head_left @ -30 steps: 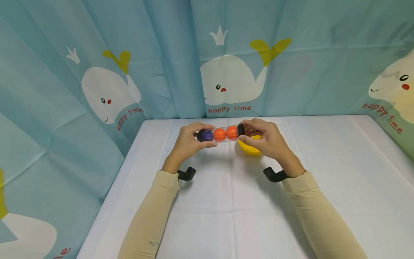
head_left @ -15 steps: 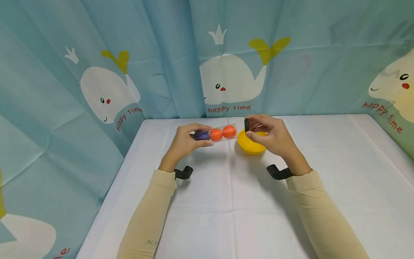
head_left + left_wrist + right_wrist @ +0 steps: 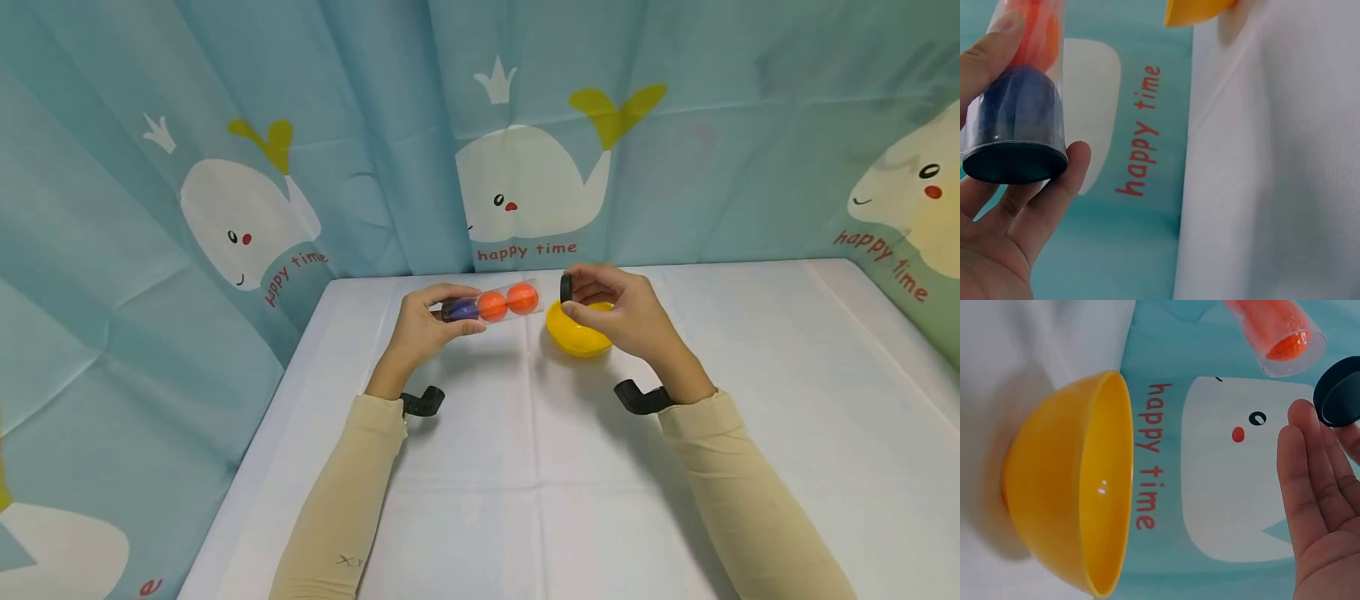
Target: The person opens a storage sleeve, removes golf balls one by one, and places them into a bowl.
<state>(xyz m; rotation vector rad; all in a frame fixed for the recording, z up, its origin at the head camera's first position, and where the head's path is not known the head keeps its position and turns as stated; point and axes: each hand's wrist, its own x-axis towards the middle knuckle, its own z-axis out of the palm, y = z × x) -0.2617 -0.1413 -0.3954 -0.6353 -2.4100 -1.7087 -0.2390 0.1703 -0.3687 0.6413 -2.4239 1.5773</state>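
Note:
My left hand [image 3: 423, 332] grips a clear plastic tube [image 3: 1055, 94] by its black-capped end. Inside the tube are a dark blue ball [image 3: 1019, 103] by that end and two orange balls [image 3: 522, 298] toward the other, which is uncapped and tilted slightly up to the right. My right hand [image 3: 626, 312] pinches a round black cap [image 3: 1339, 394] between thumb and fingertips, a short gap away from the tube's open mouth. Under the right hand a yellow bowl [image 3: 1054, 481] stands on the table, partly covered by that hand in the head view.
A white cloth covers the table [image 3: 480, 517]. Light blue curtains [image 3: 397, 150] with printed whales hang behind it and along the left side. Black curved mounts [image 3: 424, 402] sit at both wrists.
The right hand has pulled the black cap off the tube's right end and moved a little away. The left hand has shifted slightly left with the tube.

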